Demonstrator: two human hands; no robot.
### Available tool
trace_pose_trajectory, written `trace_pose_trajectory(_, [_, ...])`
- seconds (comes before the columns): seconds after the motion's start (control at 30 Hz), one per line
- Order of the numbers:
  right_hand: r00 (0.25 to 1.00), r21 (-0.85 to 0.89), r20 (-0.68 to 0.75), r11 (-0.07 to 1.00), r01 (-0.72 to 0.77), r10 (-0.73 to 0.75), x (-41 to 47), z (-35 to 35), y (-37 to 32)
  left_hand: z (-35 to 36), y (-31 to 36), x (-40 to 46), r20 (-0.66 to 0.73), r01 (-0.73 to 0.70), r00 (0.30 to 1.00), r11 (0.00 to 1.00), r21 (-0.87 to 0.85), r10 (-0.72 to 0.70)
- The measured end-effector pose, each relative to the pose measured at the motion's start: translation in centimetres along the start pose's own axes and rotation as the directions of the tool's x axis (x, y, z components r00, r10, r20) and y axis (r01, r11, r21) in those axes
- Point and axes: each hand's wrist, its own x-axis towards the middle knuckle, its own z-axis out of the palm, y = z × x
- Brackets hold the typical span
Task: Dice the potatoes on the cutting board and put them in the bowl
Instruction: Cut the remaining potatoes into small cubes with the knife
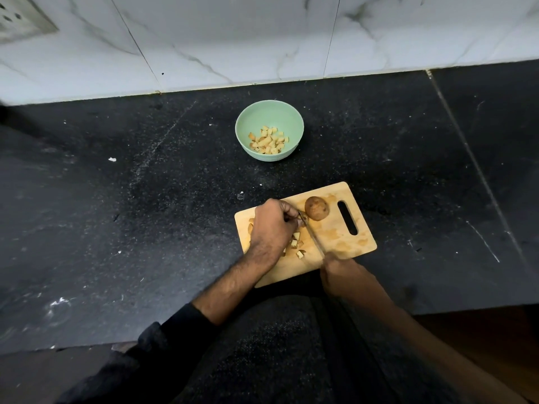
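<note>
Right hand (339,272) gripping knife (313,236) at board's near edge, left hand (272,225) curled over potato pieces (297,243) on wooden board (344,243), whole potato (317,208) beside blade tip, black speckled counter (116,214), green bowl (256,115) of dice beyond, marble wall (233,39) behind.

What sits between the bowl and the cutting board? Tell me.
Only bare black counter lies between the bowl and the cutting board, as the head view shows.
</note>
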Motion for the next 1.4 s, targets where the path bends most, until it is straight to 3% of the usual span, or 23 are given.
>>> trace_pose_trajectory(0.27, [0.999, -0.077, -0.036, 0.997, -0.009, 0.006, -2.8, 0.9, 2.0, 0.0, -1.1, 0.0, -0.029, -0.01, 0.999, 0.985, 0.172, 0.015])
trace_pose_trajectory(0.47, [0.982, -0.054, -0.187, 0.999, 0.004, -0.014, -3.8, 0.5, 1.9, 0.4, -0.2, -0.3, -0.019, -0.09, 0.995, 0.964, 0.25, 0.098])
trace_pose_trajectory(0.73, [0.989, 0.051, -0.144, 0.999, -0.019, 0.026, -3.1, -0.4, 1.8, -0.5, 0.2, -0.3, 0.007, -0.063, 0.998, 0.943, 0.326, 0.064])
trace_pose_trajectory(0.93, [0.989, -0.018, -0.144, 0.999, 0.037, -0.04, -3.4, -1.0, 1.5, -1.5, -0.7, -0.2, -0.027, -0.062, 0.997, 0.941, 0.334, 0.075])
trace_pose_trajectory(1.03, [0.982, 0.014, -0.191, 1.0, -0.003, 0.006, -3.5, -1.2, 1.6, -1.6, -0.8, 0.0, -0.021, -0.07, 0.996, 0.938, 0.34, 0.081])
trace_pose_trajectory(1.23, [0.997, -0.064, -0.073, 0.998, 0.013, -0.018, -3.3, -1.1, 1.8, -1.6, -1.0, 0.1, -0.026, -0.091, 0.994, 0.931, 0.354, 0.107])
trace_pose_trajectory(1.4, [0.968, -0.012, -0.25, 1.0, 0.019, -0.021, -3.1, -1.3, 1.5, -1.5, -1.2, 0.0, -0.021, -0.11, 0.992, 0.931, 0.347, 0.125])
